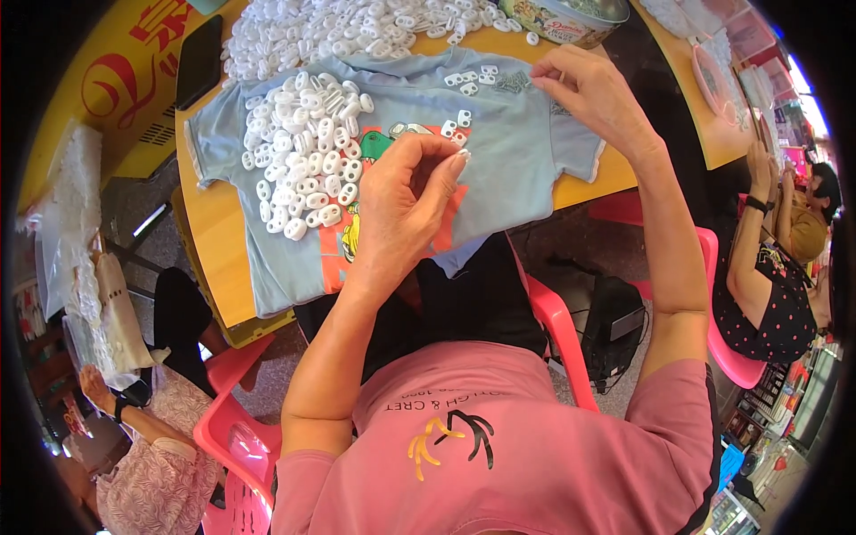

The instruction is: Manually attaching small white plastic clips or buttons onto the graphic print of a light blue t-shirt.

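Observation:
My left hand point(406, 201) is closed in a pinch over the middle of a light blue T-shirt point(513, 178) spread on the table. A whitish bit shows at its thumb tip, too small to name. My right hand point(593, 94) pinches with thumb and forefinger beside a small heap of grey metal springs point(511, 82); anything between those fingertips is hidden. Left of my left hand lies a pile of white oval two-hole cord locks point(308, 147). A few more white pieces point(468, 82) sit near the springs, and others point(455, 125) just beyond my left fingertips.
A larger heap of white cord locks point(312, 31) covers the table's far side, beside a round tin point(571, 20). A dark phone point(199, 61) lies at the far left. Co-workers sit at the left point(160, 464) and right point(758, 285), with pink chairs point(562, 334) around.

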A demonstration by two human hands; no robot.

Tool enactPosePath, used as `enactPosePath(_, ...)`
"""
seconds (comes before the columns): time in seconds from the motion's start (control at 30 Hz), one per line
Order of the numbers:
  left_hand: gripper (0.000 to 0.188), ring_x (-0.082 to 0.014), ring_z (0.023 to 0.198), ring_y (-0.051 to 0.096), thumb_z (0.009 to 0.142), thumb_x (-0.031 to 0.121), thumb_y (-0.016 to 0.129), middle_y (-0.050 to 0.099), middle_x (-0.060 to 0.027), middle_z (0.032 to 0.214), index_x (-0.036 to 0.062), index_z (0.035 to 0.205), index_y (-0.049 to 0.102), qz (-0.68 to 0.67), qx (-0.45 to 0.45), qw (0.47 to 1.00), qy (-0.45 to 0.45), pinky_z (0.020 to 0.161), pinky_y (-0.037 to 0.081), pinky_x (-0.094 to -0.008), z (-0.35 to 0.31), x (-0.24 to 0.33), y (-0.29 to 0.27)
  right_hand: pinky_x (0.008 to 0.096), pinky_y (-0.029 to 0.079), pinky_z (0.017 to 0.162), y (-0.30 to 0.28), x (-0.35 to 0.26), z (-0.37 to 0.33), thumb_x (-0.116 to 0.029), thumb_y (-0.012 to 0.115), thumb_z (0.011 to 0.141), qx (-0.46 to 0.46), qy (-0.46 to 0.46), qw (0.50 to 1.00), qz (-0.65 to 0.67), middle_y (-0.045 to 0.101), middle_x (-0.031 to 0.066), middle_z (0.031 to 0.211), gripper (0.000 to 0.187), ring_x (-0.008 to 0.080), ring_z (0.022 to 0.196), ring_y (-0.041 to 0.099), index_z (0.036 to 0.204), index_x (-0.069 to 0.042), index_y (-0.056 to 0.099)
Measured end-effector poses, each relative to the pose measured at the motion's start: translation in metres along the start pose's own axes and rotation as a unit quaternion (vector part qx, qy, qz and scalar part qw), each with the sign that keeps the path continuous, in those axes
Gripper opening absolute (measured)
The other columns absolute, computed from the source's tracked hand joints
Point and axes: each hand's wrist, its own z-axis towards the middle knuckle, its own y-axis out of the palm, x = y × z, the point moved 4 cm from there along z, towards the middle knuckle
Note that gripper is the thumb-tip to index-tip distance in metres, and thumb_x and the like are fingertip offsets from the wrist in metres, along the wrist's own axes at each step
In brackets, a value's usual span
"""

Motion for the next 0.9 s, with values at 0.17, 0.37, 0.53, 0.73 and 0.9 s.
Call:
enactPosePath(0.17,0.009,-0.0061,0.064,0.056,0.089,0.005,0.066,0.06,-0.002,0.076,-0.0016,0.092,0.061,0.002,0.001,1.0,0.008,0.057,0.045,-0.0223,0.0,0.0,-0.001,0.0298,0.046,0.065,0.009,-0.005,0.0,-0.008,0.064,0.086,0.037,-0.106,0.991,-0.075,0.061,0.007,0.085,0.009,0.0198,0.071,0.058,0.093,-0.003,0.065)
enactPosePath(0.37,0.008,-0.0057,0.064,0.056,0.089,0.004,0.065,0.06,-0.0018,0.074,-0.0014,0.093,0.061,-0.01,-0.009,1.0,-0.013,0.057,0.045,-0.0218,-0.002,0.005,0.001,0.0271,0.045,0.063,0.006,-0.008,-0.005,-0.011,0.066,0.086,0.051,-0.074,0.995,-0.054,0.061,0.0033,0.084,0.011,0.0155,0.069,0.059,0.094,-0.003,0.064)
enactPosePath(0.53,0.009,-0.0053,0.066,0.056,0.091,0.005,0.064,0.06,-0.0014,0.074,-0.0015,0.094,0.06,0.0,-0.007,1.0,0.01,0.058,0.046,-0.0215,-0.001,0.003,-0.001,0.0201,0.042,0.061,0.004,0.001,-0.011,-0.013,0.067,0.089,0.017,0.128,0.963,0.236,0.062,-0.0014,0.082,0.016,0.0055,0.066,0.054,0.097,0.001,0.065)
enactPosePath(0.73,0.013,-0.0069,0.071,0.06,0.092,0.01,0.063,0.063,-0.002,0.08,-0.0027,0.097,0.06,-0.088,0.016,0.995,-0.045,0.061,0.049,-0.0221,-0.002,0.008,-0.003,0.0194,0.044,0.062,0.025,-0.048,-0.02,-0.01,0.065,0.09,0.017,0.129,0.87,0.476,0.063,0.0012,0.082,0.021,0.0055,0.065,0.053,0.108,0.002,0.066)
enactPosePath(0.9,0.017,-0.009,0.072,0.062,0.093,0.014,0.063,0.065,-0.0051,0.083,-0.0021,0.099,0.06,-0.135,-0.009,0.988,-0.08,0.062,0.051,-0.0223,0.0,0.012,-0.006,0.021,0.045,0.062,0.052,-0.081,-0.029,-0.009,0.064,0.092,0.015,0.13,0.817,0.562,0.065,0.0031,0.085,0.018,0.0075,0.065,0.055,0.107,0.001,0.067)
